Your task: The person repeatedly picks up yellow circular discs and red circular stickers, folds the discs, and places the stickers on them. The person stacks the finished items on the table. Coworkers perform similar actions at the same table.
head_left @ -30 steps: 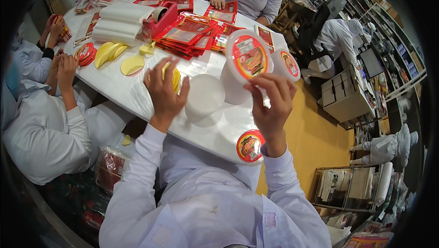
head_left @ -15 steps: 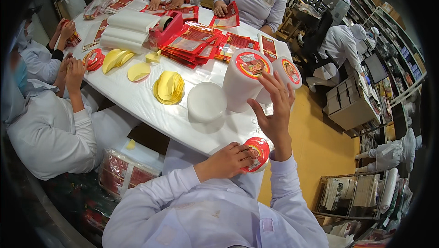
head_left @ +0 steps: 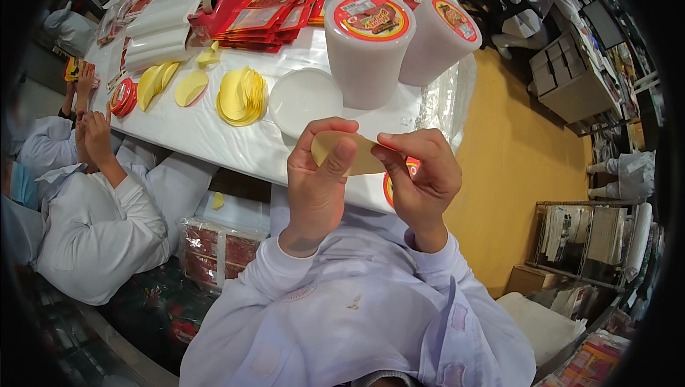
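A round sticker label (head_left: 365, 161) is held up over the table's near edge, its pale yellow backing facing me. My left hand (head_left: 312, 183) grips its left side between thumb and fingers. At its right edge, my right hand (head_left: 426, 181) pinches with thumb and forefinger. Partly hidden behind the right hand, red round labels (head_left: 389, 191) lie at the table edge. Beyond my hands stand a tall white tub stack (head_left: 367, 66) with a red and yellow round label on top and a second similar stack (head_left: 432, 48). A white round lid (head_left: 305, 103) lies to their left.
Yellow backing discs (head_left: 241, 98) are piled left of the lid. Red printed pouches (head_left: 264, 16), a red tape dispenser (head_left: 220, 5) and white rolls (head_left: 160, 30) cover the table's far side. A co-worker (head_left: 107, 233) sits at my left.
Both hands have come together, lifting a round label off the table edge. My right hand has left the tub stack. The view has shifted, so the table sits higher in the picture.
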{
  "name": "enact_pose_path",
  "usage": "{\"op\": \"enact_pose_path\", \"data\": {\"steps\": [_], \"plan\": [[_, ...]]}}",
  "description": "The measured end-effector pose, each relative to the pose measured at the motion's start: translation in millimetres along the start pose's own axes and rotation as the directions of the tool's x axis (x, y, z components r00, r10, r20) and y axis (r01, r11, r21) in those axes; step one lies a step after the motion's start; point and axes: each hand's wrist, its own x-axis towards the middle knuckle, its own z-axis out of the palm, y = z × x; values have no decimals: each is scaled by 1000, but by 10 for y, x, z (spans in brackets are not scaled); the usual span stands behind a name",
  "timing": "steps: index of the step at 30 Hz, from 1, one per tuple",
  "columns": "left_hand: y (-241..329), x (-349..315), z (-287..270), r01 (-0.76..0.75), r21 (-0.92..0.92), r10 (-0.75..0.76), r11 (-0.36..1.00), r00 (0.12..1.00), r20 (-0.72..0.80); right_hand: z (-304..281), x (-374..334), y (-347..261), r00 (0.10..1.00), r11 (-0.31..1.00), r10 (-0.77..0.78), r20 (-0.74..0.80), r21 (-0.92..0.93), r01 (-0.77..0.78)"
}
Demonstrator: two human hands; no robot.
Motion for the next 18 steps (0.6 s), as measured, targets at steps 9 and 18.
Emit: {"op": "enact_pose_path", "data": {"steps": [9, 18], "plan": [[46, -13, -47, -72, 136, 54, 988, 989, 136, 90, 83, -37, 989, 930, 146, 31, 336, -148], [-130, -17, -9, -265, 79, 242, 961, 946, 216, 38, 40, 15, 996, 903, 78, 47, 421, -90]]}}
